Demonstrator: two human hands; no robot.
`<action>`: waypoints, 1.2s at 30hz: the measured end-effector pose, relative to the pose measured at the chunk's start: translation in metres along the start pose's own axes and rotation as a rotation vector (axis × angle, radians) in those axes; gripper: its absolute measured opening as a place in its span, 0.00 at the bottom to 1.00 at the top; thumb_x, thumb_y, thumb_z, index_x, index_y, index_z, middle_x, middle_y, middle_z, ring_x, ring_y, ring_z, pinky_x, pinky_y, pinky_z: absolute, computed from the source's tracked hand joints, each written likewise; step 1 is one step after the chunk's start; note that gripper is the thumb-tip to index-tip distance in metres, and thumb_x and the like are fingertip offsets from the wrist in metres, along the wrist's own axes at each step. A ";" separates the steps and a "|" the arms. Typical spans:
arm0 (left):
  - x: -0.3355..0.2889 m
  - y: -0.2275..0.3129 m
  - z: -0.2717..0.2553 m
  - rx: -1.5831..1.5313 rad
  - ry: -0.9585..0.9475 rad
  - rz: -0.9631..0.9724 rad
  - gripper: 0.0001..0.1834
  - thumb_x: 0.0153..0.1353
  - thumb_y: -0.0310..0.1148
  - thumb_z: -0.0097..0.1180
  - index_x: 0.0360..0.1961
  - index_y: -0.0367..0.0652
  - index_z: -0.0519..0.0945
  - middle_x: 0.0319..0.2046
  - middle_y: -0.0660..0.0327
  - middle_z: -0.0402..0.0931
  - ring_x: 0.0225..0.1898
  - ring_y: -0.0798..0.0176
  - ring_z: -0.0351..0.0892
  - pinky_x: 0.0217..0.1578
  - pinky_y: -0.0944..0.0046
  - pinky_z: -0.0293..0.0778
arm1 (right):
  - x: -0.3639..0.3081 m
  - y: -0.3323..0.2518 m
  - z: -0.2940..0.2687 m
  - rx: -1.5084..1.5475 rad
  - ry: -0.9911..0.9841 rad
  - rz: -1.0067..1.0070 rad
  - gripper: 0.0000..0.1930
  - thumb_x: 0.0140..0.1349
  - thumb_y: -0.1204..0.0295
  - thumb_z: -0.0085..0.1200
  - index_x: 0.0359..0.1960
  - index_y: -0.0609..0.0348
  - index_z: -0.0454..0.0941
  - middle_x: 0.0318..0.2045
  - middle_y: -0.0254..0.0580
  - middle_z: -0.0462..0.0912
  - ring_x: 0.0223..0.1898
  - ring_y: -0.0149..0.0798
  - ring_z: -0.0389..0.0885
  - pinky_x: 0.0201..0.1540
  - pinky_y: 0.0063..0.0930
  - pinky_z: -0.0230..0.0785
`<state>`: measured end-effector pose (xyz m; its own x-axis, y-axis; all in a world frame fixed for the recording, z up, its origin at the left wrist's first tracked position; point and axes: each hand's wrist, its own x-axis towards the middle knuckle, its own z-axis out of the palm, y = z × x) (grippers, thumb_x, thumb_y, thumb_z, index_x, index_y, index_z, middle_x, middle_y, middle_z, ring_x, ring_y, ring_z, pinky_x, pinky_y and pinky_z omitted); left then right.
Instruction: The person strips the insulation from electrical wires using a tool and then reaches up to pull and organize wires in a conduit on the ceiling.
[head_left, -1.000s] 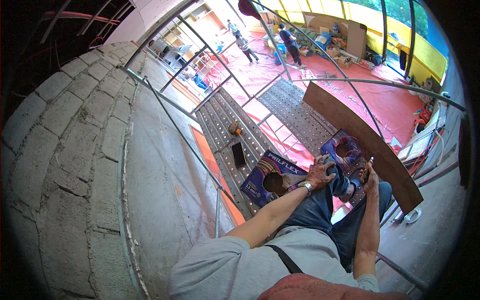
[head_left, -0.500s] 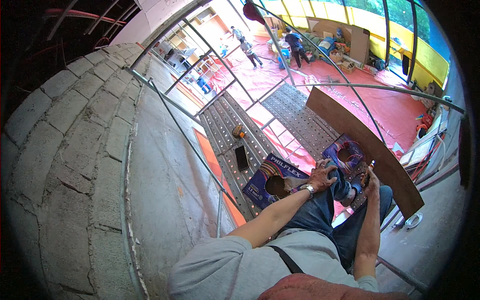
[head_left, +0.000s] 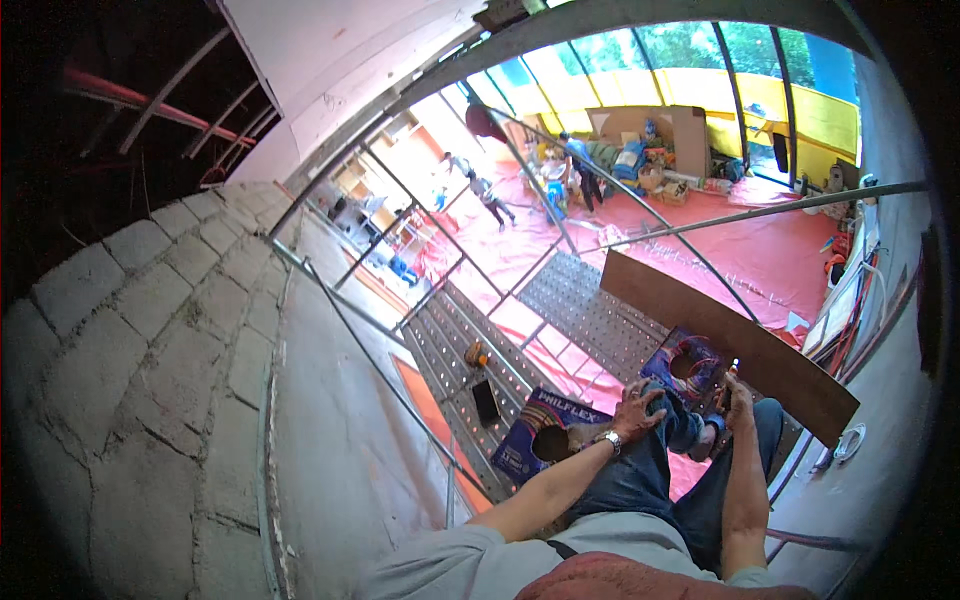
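Note:
My left hand (head_left: 635, 414) lies on my raised knee in blue jeans (head_left: 610, 480), its fingers spread and holding nothing. A metal watch (head_left: 613, 440) is on that wrist. Over my other leg, my right hand (head_left: 739, 402) is closed round a small slim thing with a white tip (head_left: 736, 366), too small to name. Beside my left hand is a blue cardboard wire box (head_left: 520, 449) with a round hole. A second blue wire box (head_left: 655, 368), with coiled wire in its hole, stands past my knees. A dark phone (head_left: 486, 402) and a yellow-black tape measure (head_left: 476, 354) lie on the perforated metal planks (head_left: 440, 330).
Scaffold pipes (head_left: 700, 270) cross ahead. A long brown board (head_left: 720, 340) stands along the right side of the planks. To the left is a concrete block wall (head_left: 180, 350). Far below, people (head_left: 487, 192) stand on a red-sheeted floor (head_left: 690, 235) near piled materials (head_left: 640, 160).
The view has tilted up, so the scene sits lower and more ceiling shows. My hands keep nearly the same places on my legs. The people below have shifted slightly.

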<state>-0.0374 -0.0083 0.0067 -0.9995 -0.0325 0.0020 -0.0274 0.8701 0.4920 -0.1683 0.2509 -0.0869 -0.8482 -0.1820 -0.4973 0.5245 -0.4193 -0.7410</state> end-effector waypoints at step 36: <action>0.010 -0.046 0.026 0.127 -0.240 -0.003 0.44 0.60 0.66 0.55 0.74 0.65 0.57 0.76 0.47 0.39 0.74 0.32 0.43 0.72 0.38 0.44 | -0.006 -0.002 0.005 0.095 -0.023 -0.075 0.14 0.65 0.60 0.60 0.25 0.52 0.75 0.18 0.39 0.78 0.13 0.37 0.74 0.15 0.30 0.66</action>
<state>-0.0462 -0.0353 -0.0386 -0.9745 0.0688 -0.2135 -0.0176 0.9254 0.3785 -0.1646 0.2485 -0.0803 -0.8867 -0.1669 -0.4312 0.4514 -0.5148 -0.7288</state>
